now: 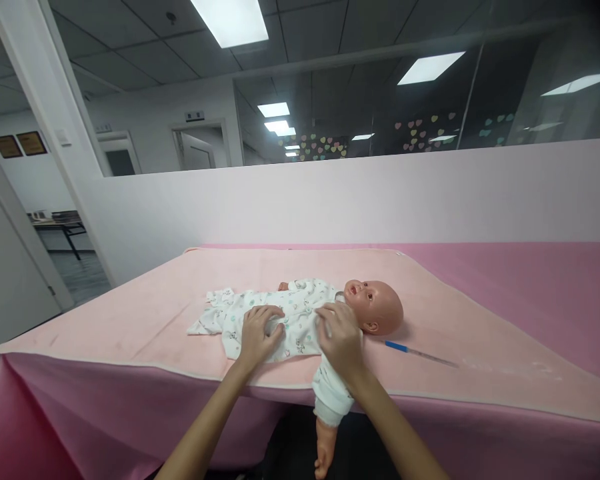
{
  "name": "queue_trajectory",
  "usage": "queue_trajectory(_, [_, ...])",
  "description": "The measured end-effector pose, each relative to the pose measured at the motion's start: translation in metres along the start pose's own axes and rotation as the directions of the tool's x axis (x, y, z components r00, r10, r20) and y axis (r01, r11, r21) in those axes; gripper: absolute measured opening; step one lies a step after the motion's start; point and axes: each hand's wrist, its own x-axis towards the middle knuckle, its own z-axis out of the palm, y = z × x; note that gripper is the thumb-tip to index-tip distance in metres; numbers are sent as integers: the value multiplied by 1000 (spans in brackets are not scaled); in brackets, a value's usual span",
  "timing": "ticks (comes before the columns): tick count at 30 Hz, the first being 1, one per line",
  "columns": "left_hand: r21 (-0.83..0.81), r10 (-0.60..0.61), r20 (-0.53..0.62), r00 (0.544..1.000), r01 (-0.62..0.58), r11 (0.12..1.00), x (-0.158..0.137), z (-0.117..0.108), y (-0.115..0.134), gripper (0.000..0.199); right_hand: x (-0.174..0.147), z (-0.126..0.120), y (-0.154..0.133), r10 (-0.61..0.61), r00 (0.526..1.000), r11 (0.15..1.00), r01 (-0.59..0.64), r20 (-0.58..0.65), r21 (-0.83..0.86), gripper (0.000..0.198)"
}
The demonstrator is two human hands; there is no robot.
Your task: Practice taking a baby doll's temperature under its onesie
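Observation:
A baby doll (380, 308) lies on its back with its head to the right, dressed in a white printed romper (300, 315). My left hand (260, 335) rests on the lower body of the romper, its thumb spread from the curved fingers. Over the doll's chest, near the collar, is my right hand (341, 335); its fingers are bent, with a gap to the thumb, and it grips nothing that I can see. One doll arm (326, 443) hangs over the near table edge in a white sleeve (331, 393). The other small hand (283, 286) shows on the far side.
Beneath the doll a peach pad (145, 320) covers the table, over a pink cloth (520, 293). A thin blue-and-clear stick, perhaps a thermometer or pen (397, 346), lies right of the doll's head. A white half wall (330, 207) with glass above stands behind.

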Motion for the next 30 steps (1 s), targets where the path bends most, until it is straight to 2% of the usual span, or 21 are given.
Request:
queue_trajectory(3, [-18,-32,-34,999,31,999,0,0,-2,20,-19,-48,29,175,980,975,-186,-98,-118,17])
queue_trajectory(4, [-17,-37,-48,998,36,999,0,0,-3,19,-28,-63,42,254,962,942,-269,-98,-200,18])
queue_trajectory(6, [-11,-37,-67,997,36,999,0,1,-4,18,-46,-90,71,386,922,834,-356,-13,-421,22])
queue_trajectory(8, [-8,-36,-80,996,36,999,0,2,-5,17,-64,-109,96,479,875,705,-337,68,-624,27])
queue_trajectory(10, [-4,-45,-93,995,45,999,0,2,-5,19,-78,-122,114,532,835,639,-287,140,-713,29])
queue_trajectory(12, [2,-54,-105,993,54,999,0,2,-4,20,-86,-130,123,562,798,655,-268,219,-706,29])
queue_trajectory(14, [7,-56,-111,992,57,998,0,1,-4,20,-85,-138,125,589,758,698,-302,280,-650,27])
queue_trajectory(18, [23,-42,-97,994,44,999,0,-1,-2,17,-59,-153,115,686,651,710,-499,325,-498,28])
queue_trajectory(20, [42,-26,-79,997,29,999,0,-2,0,14,-38,-158,107,724,620,685,-594,303,-422,29])
queue_trajectory(23, [66,-11,-60,998,15,998,0,-2,2,8,-10,-158,94,727,631,686,-652,270,-324,27])
queue_trajectory(25, [63,-19,-62,998,23,998,1,-2,2,8,2,-153,87,711,636,703,-652,300,-284,24])
queue_trajectory(30, [17,-63,-132,989,66,998,2,0,-2,9,15,-138,76,663,652,745,-625,368,-233,22])
